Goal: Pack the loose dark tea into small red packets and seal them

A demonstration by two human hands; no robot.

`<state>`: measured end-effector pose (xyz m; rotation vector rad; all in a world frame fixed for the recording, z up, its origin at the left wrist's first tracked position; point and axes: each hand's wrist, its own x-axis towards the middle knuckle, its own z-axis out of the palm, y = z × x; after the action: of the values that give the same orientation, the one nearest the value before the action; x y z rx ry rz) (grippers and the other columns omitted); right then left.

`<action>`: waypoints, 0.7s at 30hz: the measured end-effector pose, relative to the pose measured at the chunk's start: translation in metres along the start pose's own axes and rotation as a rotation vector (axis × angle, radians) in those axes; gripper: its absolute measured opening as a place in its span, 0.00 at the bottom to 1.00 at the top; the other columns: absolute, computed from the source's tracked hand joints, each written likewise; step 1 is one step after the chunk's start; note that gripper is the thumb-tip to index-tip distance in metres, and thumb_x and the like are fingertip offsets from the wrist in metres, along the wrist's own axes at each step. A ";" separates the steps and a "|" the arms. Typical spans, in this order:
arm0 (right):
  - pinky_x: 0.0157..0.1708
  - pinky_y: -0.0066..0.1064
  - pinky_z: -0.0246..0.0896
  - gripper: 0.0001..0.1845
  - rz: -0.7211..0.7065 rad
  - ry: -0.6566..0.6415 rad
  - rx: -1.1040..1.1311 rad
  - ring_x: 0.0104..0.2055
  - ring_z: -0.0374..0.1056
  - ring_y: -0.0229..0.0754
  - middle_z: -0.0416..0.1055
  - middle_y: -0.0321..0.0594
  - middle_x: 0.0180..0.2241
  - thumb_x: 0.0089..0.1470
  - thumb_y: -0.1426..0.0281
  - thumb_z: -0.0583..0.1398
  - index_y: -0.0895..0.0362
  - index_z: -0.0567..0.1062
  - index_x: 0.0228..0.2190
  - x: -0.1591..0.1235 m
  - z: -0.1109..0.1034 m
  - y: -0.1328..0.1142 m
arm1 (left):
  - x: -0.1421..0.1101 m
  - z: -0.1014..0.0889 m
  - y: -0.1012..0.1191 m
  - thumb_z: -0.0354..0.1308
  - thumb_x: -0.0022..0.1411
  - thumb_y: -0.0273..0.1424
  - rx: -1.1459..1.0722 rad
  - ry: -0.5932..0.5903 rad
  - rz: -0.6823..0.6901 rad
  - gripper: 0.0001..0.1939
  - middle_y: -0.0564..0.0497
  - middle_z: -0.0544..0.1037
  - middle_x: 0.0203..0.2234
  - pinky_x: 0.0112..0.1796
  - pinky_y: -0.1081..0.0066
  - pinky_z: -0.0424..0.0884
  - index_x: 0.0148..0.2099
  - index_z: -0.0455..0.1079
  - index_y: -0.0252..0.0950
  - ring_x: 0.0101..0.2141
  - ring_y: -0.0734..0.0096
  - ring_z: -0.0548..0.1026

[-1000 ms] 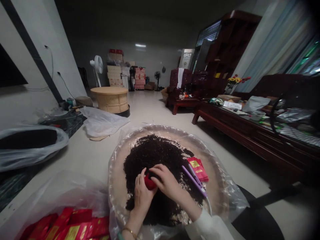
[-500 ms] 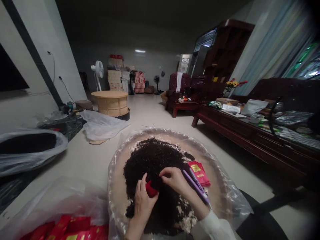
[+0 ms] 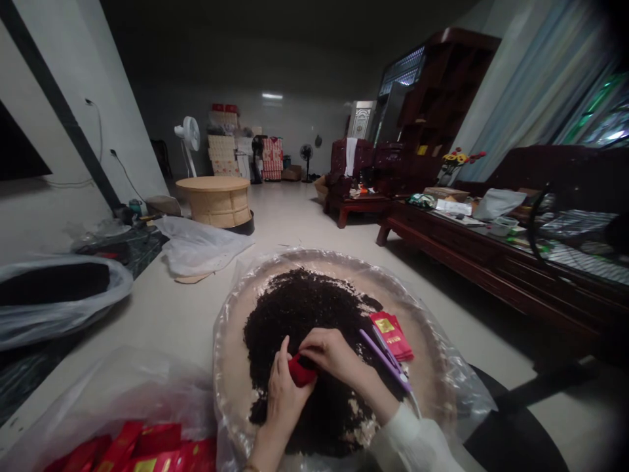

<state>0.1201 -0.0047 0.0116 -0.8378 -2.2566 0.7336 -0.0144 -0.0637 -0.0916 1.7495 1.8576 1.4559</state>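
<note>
My left hand is closed around a small red pouch, holding it over a heap of dark, loose tea-like leaves. At the pouch's mouth, the fingers of my right hand are pinched together; what lies between them is hidden. The heap spreads over a wide round tray lined with clear plastic. To the right of my right hand lies a purple hand sealer with a cord. Beside it is a small stack of flat red pouches with gold labels.
A clear plastic bag of red packets stands at the lower left. Another bag of dark leaves is further left. A round wooden table stands ahead, and a long dark wooden table runs along the right.
My right hand moved away from the pouch to the right, over the leaves, then came back to its mouth. The left hand keeps hold of the pouch, slightly further right.
</note>
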 end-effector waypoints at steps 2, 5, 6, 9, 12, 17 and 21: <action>0.33 0.28 0.64 0.08 0.043 0.184 -0.019 0.32 0.71 0.39 0.76 0.40 0.29 0.56 0.71 0.59 0.55 0.79 0.30 -0.003 -0.012 0.005 | 0.001 -0.001 0.003 0.63 0.47 0.33 -0.001 0.015 -0.037 0.42 0.45 0.72 0.40 0.42 0.57 0.73 0.63 0.51 0.34 0.40 0.57 0.75; 0.35 0.31 0.64 0.10 0.044 0.345 -0.104 0.33 0.69 0.41 0.76 0.41 0.30 0.58 0.67 0.57 0.55 0.78 0.32 -0.014 -0.022 0.000 | 0.001 -0.001 0.005 0.63 0.47 0.34 -0.017 0.036 -0.070 0.44 0.45 0.71 0.41 0.43 0.56 0.72 0.64 0.49 0.35 0.41 0.56 0.74; 0.36 0.32 0.63 0.10 0.008 0.310 -0.136 0.34 0.68 0.42 0.76 0.41 0.30 0.58 0.66 0.57 0.55 0.77 0.33 -0.019 -0.020 -0.004 | 0.000 -0.001 0.005 0.63 0.47 0.35 -0.026 0.037 -0.076 0.44 0.44 0.70 0.43 0.44 0.55 0.72 0.64 0.49 0.35 0.42 0.56 0.74; 0.40 0.36 0.61 0.12 -0.131 0.075 -0.269 0.39 0.66 0.45 0.76 0.41 0.31 0.55 0.60 0.61 0.55 0.77 0.34 -0.029 0.000 -0.014 | -0.003 0.000 0.002 0.60 0.50 0.37 -0.068 -0.004 -0.074 0.42 0.40 0.69 0.46 0.46 0.54 0.70 0.65 0.48 0.34 0.44 0.55 0.73; 0.47 0.42 0.56 0.14 -0.157 -0.029 -0.419 0.45 0.64 0.49 0.77 0.42 0.34 0.51 0.57 0.64 0.54 0.77 0.33 -0.032 0.026 -0.010 | -0.005 -0.001 0.001 0.56 0.54 0.33 -0.124 -0.077 -0.090 0.39 0.41 0.69 0.46 0.47 0.56 0.69 0.65 0.47 0.33 0.45 0.59 0.73; 0.47 0.37 0.56 0.11 0.036 0.019 -0.372 0.43 0.66 0.43 0.76 0.41 0.33 0.60 0.68 0.56 0.55 0.76 0.28 -0.025 0.025 0.008 | 0.001 -0.011 0.008 0.65 0.43 0.30 -0.246 -0.156 -0.160 0.49 0.48 0.74 0.39 0.43 0.62 0.72 0.66 0.47 0.36 0.38 0.63 0.76; 0.35 0.30 0.60 0.19 0.245 0.057 -0.026 0.31 0.65 0.39 0.72 0.38 0.26 0.62 0.64 0.51 0.57 0.73 0.25 -0.025 -0.001 0.011 | 0.007 -0.019 0.014 0.65 0.43 0.31 -0.363 -0.352 -0.313 0.36 0.50 0.80 0.35 0.42 0.64 0.74 0.57 0.64 0.37 0.36 0.63 0.78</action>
<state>0.1401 -0.0148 -0.0040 -1.1481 -2.1399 0.7801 -0.0211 -0.0697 -0.0683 1.3655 1.4935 1.1839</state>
